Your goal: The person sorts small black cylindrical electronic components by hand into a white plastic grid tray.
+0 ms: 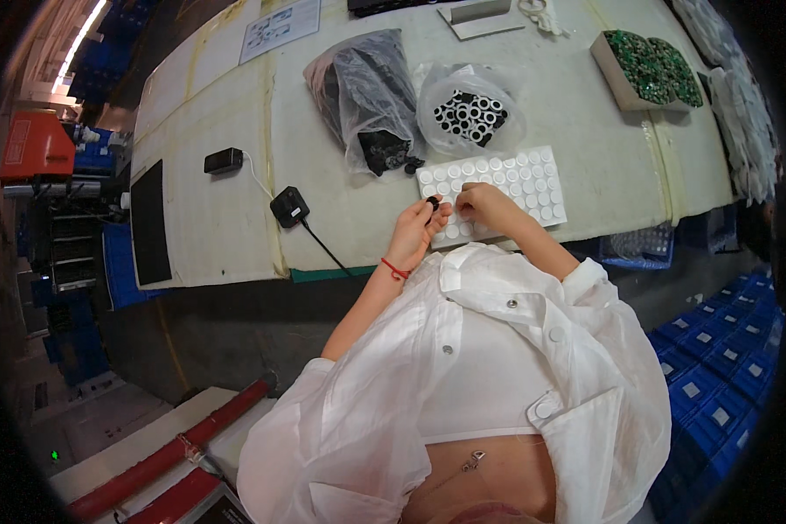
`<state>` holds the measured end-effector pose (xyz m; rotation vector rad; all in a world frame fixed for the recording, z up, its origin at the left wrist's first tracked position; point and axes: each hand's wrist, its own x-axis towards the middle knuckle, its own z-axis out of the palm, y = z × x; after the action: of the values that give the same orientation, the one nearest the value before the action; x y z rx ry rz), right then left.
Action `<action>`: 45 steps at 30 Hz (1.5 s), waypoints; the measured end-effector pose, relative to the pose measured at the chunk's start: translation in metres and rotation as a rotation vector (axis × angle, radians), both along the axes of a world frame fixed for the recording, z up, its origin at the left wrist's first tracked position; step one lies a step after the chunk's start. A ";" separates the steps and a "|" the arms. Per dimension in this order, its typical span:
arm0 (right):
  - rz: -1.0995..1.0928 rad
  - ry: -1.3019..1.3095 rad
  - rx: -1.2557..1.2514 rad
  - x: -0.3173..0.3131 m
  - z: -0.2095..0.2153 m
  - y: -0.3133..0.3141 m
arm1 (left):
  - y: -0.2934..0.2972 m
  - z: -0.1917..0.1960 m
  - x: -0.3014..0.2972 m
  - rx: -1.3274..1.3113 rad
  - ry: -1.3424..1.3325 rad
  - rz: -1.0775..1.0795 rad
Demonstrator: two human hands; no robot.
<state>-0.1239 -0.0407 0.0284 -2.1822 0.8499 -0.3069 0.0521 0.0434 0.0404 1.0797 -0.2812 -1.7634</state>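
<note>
My left hand (412,231) pinches a small round black part (433,203) between thumb and fingertips, at the left edge of a white tray (561,212). The tray carries rows of round white pieces (526,174). Over the tray's near left part, the fingers of my right hand (489,208) are pressed together; what they hold, if anything, is hidden. Beyond the tray lies an open clear bag (513,120) with white rings and black parts (470,116). Left of it, a larger plastic bag (367,83) spills small black pieces (384,151) from its mouth.
A carton (609,77) of green circuit boards (651,68) stands at the far right. To the left lie a black adapter (289,208) with cables, a small black device (224,161) and a black mat (151,224). Blue bins (716,358) are stacked at lower right.
</note>
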 end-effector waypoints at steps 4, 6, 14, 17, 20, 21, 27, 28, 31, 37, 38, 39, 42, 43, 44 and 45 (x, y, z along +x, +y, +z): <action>0.081 0.093 -0.025 0.006 -0.011 -0.009 | 0.003 -0.008 -0.001 -0.010 -0.024 -0.057; 0.092 0.116 -0.026 0.009 -0.018 -0.010 | 0.003 -0.012 -0.003 -0.009 -0.009 -0.046; 0.122 0.187 -0.124 -0.001 -0.001 0.019 | -0.001 -0.013 0.000 0.020 0.128 0.109; 0.160 0.208 0.016 -0.007 0.017 0.019 | -0.004 -0.016 -0.004 -0.035 -0.007 0.032; 0.132 0.134 0.368 -0.006 0.034 0.012 | -0.002 -0.021 -0.009 -0.047 -0.105 -0.011; 0.032 -0.006 0.452 -0.005 0.040 0.010 | -0.002 -0.025 -0.009 -0.056 -0.101 -0.066; -0.253 -0.336 0.677 0.002 0.009 0.003 | -0.005 -0.026 -0.019 -0.035 -0.054 -0.171; -0.285 -0.330 0.683 0.003 0.004 0.004 | -0.006 -0.025 -0.020 -0.010 -0.022 -0.184; -0.347 -0.302 0.630 0.006 -0.001 0.007 | -0.005 -0.029 -0.017 0.003 0.077 -0.139; -0.413 -0.287 0.528 0.008 -0.012 0.008 | -0.002 -0.031 -0.017 0.007 0.023 -0.107; -0.425 -0.278 0.539 0.009 -0.012 0.008 | -0.002 -0.030 -0.018 0.007 0.023 -0.106; -0.424 -0.278 0.539 0.009 -0.013 0.008 | -0.002 -0.029 -0.021 -0.008 -0.026 -0.125; -0.422 -0.255 0.457 0.009 -0.014 0.009 | -0.001 -0.031 -0.022 -0.040 -0.080 -0.148; -0.421 -0.257 0.470 0.010 -0.012 0.009 | -0.001 -0.033 -0.022 -0.056 -0.087 -0.151; -0.421 -0.258 0.482 0.010 -0.011 0.009 | 0.000 -0.034 -0.022 -0.057 -0.086 -0.148; -0.422 -0.257 0.481 0.010 -0.012 0.009 | 0.000 -0.032 -0.024 -0.041 -0.105 -0.139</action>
<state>-0.1142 -0.0315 0.0167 -1.4765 1.1011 -0.5172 0.0284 0.0434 0.0083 1.1481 -0.4650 -1.8175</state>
